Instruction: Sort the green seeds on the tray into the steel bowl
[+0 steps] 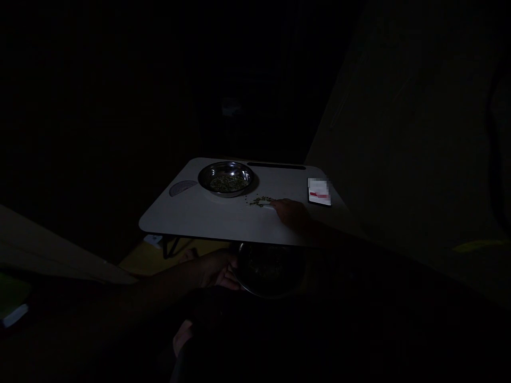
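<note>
My right hand (292, 213) rests low over a white folding table, its fingers closed on a small white flat piece (265, 202) whose kind I cannot make out. Around that piece lies a loose scatter of small green seeds or grains (255, 201). Below the table's front edge, my left hand (223, 268) grips the left rim of a dark metal bowl (271, 290); some of its contents show only faintly. A shiny steel bowl (205, 181) stands on the table, holding a layer of similar greenish grains (228, 184).
The white table (199, 221) has a dark slot (275, 166) along its back edge. A clear protractor (182, 188) lies at the left. Near the right edge is a phone or tablet (319, 191) with a lit screen. The surroundings are very dark, with a wall (399, 149) at right.
</note>
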The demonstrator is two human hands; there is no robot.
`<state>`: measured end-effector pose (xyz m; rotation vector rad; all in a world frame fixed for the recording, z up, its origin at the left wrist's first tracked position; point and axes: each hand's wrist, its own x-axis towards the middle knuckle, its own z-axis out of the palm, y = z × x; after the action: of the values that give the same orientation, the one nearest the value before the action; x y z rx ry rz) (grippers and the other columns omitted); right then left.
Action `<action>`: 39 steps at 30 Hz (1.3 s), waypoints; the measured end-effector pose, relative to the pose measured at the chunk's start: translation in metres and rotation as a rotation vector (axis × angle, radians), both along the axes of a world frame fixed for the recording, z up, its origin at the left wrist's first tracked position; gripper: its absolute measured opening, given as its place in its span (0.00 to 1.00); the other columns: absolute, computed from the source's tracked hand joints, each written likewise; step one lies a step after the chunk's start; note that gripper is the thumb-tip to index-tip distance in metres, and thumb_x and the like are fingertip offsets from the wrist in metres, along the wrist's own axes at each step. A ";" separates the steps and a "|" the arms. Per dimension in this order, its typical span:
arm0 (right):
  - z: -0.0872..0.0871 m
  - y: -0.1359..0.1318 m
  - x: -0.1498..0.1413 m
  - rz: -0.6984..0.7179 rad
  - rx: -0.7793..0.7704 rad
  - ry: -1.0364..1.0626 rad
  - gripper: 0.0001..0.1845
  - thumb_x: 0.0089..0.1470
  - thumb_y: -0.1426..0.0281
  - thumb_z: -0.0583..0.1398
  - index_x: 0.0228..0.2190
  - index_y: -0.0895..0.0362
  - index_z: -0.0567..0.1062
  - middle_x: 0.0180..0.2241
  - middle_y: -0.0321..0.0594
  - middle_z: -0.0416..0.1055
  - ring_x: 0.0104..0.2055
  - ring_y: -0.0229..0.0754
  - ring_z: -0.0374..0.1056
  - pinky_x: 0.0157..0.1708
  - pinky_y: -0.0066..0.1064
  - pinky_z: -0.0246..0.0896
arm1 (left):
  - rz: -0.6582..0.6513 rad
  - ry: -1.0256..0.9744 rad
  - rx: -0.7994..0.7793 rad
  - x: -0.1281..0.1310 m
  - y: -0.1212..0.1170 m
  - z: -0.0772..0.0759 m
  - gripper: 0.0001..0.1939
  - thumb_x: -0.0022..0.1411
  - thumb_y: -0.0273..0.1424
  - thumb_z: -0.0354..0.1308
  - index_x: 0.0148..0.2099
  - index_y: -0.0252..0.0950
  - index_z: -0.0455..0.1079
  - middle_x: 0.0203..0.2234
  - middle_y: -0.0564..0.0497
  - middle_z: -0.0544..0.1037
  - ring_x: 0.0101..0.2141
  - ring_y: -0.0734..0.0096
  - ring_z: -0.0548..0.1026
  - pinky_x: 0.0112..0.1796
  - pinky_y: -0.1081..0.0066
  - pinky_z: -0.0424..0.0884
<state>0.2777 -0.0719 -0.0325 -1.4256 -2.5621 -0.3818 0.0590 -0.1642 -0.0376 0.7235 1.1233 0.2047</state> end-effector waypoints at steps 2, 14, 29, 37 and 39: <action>0.000 0.000 -0.002 0.017 0.010 0.003 0.16 0.47 0.75 0.44 0.39 0.58 0.62 0.38 0.41 0.63 0.38 0.38 0.57 0.33 0.28 0.52 | -0.002 0.001 -0.004 0.000 0.000 0.000 0.07 0.38 0.26 0.45 0.25 0.31 0.61 0.17 0.49 0.71 0.22 0.71 0.70 0.28 0.71 0.65; -0.003 0.002 -0.001 0.005 0.013 0.023 0.16 0.48 0.74 0.43 0.39 0.57 0.62 0.36 0.41 0.64 0.36 0.37 0.58 0.31 0.28 0.52 | -0.013 -0.019 -0.009 0.001 0.000 0.001 0.08 0.38 0.26 0.45 0.25 0.30 0.61 0.16 0.47 0.71 0.21 0.71 0.71 0.28 0.72 0.64; 0.006 -0.011 0.000 0.029 -0.053 -0.005 0.16 0.47 0.75 0.45 0.39 0.57 0.62 0.36 0.40 0.64 0.37 0.38 0.58 0.33 0.28 0.51 | -0.017 -0.018 -0.004 -0.002 0.001 -0.001 0.06 0.38 0.26 0.45 0.23 0.32 0.61 0.15 0.48 0.71 0.22 0.70 0.71 0.27 0.72 0.65; 0.006 -0.014 0.003 0.041 -0.046 -0.026 0.16 0.46 0.74 0.45 0.38 0.57 0.62 0.36 0.40 0.64 0.36 0.38 0.58 0.32 0.27 0.51 | 0.017 -0.018 -0.008 -0.002 0.000 0.001 0.04 0.39 0.26 0.45 0.22 0.33 0.60 0.14 0.50 0.70 0.21 0.72 0.70 0.27 0.72 0.64; 0.005 -0.013 0.002 0.042 -0.045 -0.028 0.16 0.46 0.74 0.45 0.39 0.57 0.62 0.36 0.40 0.64 0.36 0.38 0.59 0.32 0.27 0.51 | 0.013 -0.006 -0.010 -0.002 0.001 0.001 0.05 0.38 0.26 0.45 0.22 0.33 0.60 0.15 0.50 0.70 0.20 0.73 0.70 0.27 0.72 0.64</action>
<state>0.2793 -0.0852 -0.0277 -1.3876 -2.6344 -0.3426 0.0570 -0.1635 -0.0362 0.7061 1.1232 0.2122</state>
